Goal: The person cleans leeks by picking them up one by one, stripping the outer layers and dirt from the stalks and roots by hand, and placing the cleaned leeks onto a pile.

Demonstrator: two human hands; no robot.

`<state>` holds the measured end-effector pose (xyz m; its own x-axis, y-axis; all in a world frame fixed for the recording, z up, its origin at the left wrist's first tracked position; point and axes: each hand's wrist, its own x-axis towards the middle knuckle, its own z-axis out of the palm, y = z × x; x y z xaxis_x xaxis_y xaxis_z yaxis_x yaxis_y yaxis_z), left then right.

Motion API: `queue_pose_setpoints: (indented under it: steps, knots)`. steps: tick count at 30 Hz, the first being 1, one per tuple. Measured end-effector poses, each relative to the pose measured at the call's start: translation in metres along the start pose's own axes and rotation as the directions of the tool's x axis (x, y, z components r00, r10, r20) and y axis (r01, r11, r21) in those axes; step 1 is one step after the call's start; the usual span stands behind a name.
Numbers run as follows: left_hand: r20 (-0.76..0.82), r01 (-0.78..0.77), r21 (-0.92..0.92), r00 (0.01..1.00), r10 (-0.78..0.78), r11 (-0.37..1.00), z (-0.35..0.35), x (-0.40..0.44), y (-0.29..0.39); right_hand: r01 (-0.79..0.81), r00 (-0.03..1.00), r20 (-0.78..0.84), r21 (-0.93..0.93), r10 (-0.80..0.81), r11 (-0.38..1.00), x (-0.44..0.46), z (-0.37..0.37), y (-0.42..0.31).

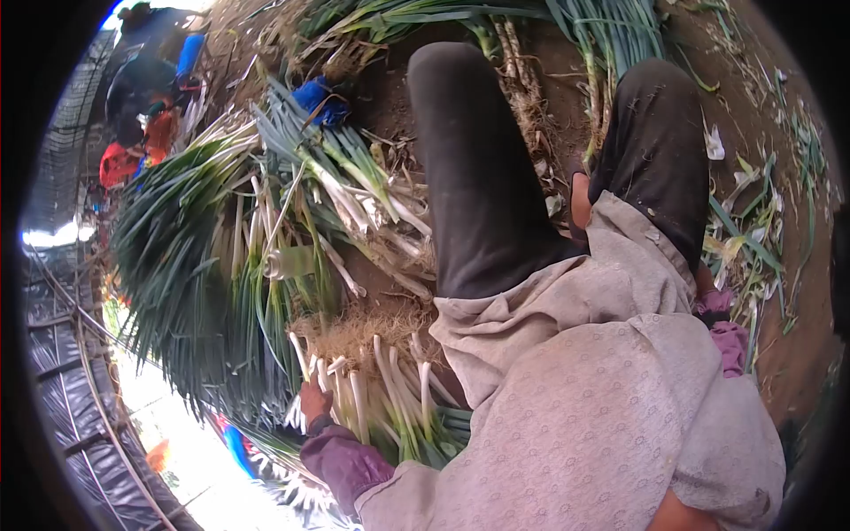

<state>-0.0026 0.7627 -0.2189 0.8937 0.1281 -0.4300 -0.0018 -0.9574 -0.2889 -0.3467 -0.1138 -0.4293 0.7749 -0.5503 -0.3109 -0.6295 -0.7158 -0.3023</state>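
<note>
Head view: left hand (316,403) down at the white onion stems (357,403), fingers bent and touching; can't tell if it's gripping any. Tangled roots (341,336) just beyond it, big green-leaf pile (186,257) further out to its left. Right hand (704,279) mostly hidden behind the leg (660,150); opening and contents unreadable.

leeks (181,257): too many to count | trouser legs (469,177): 2 | purple sleeves (350,462): 2

Green onions (190,257) heaped on soil (797,358) suggest a farm.
</note>
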Motion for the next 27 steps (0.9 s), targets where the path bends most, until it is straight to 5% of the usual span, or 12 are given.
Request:
queue_pose_setpoints:
  steps: [6, 7, 10, 11, 16, 19, 23, 27]
  knots:
    - [-0.036, -0.080, -0.276, 0.997, 0.073, 0.958, 0.037, 0.017, -0.014, 0.219, 0.964, -0.166, 0.059, -0.206, 0.974, 0.059, -0.026, 0.003]
    - [0.042, -0.034, -0.178, 0.998, 0.042, 0.983, 0.032, 0.019, -0.011, 0.243, 0.958, -0.166, 0.027, -0.236, 0.970, 0.065, -0.031, 0.002]
    - [0.132, -0.010, -0.350, 0.989, 0.060, 0.937, 0.003, 0.014, 0.007, 0.233, 0.962, -0.106, -0.148, -0.250, 0.961, 0.075, -0.047, 0.007]
    - [0.025, -0.086, -0.434, 0.994, 0.107, 0.897, 0.008, 0.014, 0.006, 0.213, 0.965, -0.133, -0.118, -0.228, 0.970, 0.080, -0.044, 0.022]
    - [-0.047, -0.001, -0.207, 0.999, -0.008, 0.978, 0.028, 0.020, 0.002, 0.111, 0.986, -0.119, -0.043, -0.115, 0.993, 0.075, -0.030, 0.036]
    - [0.069, 0.032, -0.145, 0.997, -0.022, 0.989, 0.021, 0.018, 0.009, 0.063, 0.996, -0.057, -0.067, -0.067, 0.996, 0.057, -0.036, 0.014]
    - [-0.199, 0.025, -0.067, 0.979, -0.038, 0.997, 0.047, 0.012, 0.010, 0.033, 0.999, -0.004, -0.091, -0.033, 0.995, 0.044, -0.040, 0.002]
    - [-0.295, 0.014, -0.070, 0.955, -0.034, 0.997, 0.052, 0.000, 0.017, 0.025, 0.999, 0.035, -0.109, -0.021, 0.994, 0.038, -0.040, -0.007]
